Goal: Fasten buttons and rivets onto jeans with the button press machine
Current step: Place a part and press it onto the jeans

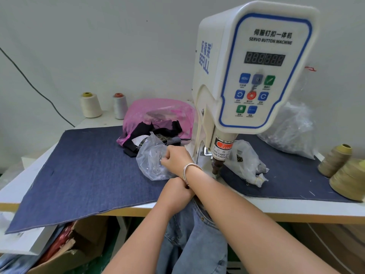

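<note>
Right hand in the button bag, left hand on the jeans.

The right hand (173, 157), a bangle (190, 171) on its wrist, crosses over the left forearm; its fingers (165, 160) are curled, pinching at the clear bag (152, 161) of small metal pieces. The left hand (177, 191) lies under the right wrist, its fingers hidden, so I cannot tell their state. The jeans (193, 234) hang off the surface (11, 196) edge below the press (250, 72). A pink bag (158, 111) holds dark scraps.
</note>
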Action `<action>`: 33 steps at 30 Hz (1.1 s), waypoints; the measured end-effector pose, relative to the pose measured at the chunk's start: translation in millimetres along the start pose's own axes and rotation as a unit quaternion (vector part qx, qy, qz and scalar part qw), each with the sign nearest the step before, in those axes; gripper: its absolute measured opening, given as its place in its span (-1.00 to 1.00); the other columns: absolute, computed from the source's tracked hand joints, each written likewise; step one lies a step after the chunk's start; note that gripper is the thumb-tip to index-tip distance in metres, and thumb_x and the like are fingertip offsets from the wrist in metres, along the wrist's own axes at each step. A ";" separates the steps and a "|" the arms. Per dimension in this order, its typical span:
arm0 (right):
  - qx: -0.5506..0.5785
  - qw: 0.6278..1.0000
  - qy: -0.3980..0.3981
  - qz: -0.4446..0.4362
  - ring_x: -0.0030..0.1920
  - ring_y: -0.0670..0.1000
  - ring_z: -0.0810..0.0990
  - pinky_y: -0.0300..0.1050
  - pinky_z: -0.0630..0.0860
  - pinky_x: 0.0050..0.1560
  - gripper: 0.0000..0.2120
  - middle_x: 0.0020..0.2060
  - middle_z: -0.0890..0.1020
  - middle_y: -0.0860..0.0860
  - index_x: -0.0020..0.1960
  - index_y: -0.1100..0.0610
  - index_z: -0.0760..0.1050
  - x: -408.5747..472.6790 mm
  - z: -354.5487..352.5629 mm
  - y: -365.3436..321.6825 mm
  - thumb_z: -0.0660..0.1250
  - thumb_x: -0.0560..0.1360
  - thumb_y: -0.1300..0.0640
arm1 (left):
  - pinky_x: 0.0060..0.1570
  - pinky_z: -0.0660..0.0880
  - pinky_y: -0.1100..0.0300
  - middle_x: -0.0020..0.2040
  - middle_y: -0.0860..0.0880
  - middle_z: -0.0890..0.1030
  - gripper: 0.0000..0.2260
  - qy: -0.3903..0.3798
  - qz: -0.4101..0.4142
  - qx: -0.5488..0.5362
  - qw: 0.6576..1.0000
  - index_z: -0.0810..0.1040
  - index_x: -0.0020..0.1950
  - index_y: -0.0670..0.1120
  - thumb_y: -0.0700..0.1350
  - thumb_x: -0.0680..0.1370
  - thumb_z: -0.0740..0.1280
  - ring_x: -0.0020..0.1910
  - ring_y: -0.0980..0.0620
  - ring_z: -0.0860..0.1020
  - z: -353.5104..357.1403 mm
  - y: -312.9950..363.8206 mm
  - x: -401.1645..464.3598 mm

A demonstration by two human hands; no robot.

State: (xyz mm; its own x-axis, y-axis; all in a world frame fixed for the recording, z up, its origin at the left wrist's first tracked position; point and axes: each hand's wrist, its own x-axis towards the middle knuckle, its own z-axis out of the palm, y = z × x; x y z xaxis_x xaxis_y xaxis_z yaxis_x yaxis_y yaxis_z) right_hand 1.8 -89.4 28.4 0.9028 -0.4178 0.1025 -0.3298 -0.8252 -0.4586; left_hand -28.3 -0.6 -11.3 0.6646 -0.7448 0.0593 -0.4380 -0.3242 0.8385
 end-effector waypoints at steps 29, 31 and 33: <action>-0.055 0.963 0.197 -0.174 -0.34 0.00 0.54 -0.11 0.50 -0.30 -0.89 -0.33 0.55 0.03 -0.23 0.21 0.55 -141.8 -63.3 93.7 0.45 0.37 0.36 | -0.40 0.24 0.34 -0.50 0.11 0.32 -0.61 -0.003 0.057 -0.060 0.997 0.29 -0.43 -0.04 -0.09 0.58 0.27 -0.47 0.14 0.25 2.6 -10.8 0.7; -0.095 0.955 0.187 -0.208 -0.36 0.03 0.54 -0.08 0.51 -0.34 -0.89 -0.34 0.56 0.04 -0.23 0.21 0.55 -137.5 -68.1 95.4 0.46 0.37 0.35 | -0.39 0.25 0.31 -0.50 0.11 0.33 -0.62 -0.003 0.057 -0.062 0.996 0.29 -0.43 -0.04 -0.09 0.58 0.27 -0.47 0.14 0.26 2.7 -11.1 0.7; -0.128 0.945 0.185 -0.239 -0.37 0.04 0.53 -0.09 0.53 -0.36 -0.89 -0.36 0.55 0.04 -0.25 0.21 0.55 -134.7 -72.3 95.9 0.46 0.37 0.34 | -0.40 0.25 0.33 -0.53 0.14 0.32 -0.60 -0.003 0.057 -0.061 0.996 0.29 -0.45 -0.01 -0.09 0.58 0.27 -0.48 0.16 0.26 2.5 -10.5 0.7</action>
State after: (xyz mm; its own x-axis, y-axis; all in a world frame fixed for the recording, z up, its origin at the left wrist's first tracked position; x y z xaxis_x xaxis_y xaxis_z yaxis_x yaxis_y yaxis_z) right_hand -171.5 -139.7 34.5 0.8233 -0.0400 0.5662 -0.0085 -0.9983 -0.0582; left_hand -24.7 0.8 -21.4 0.6105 -0.7766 0.1558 -0.4343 -0.1637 0.8858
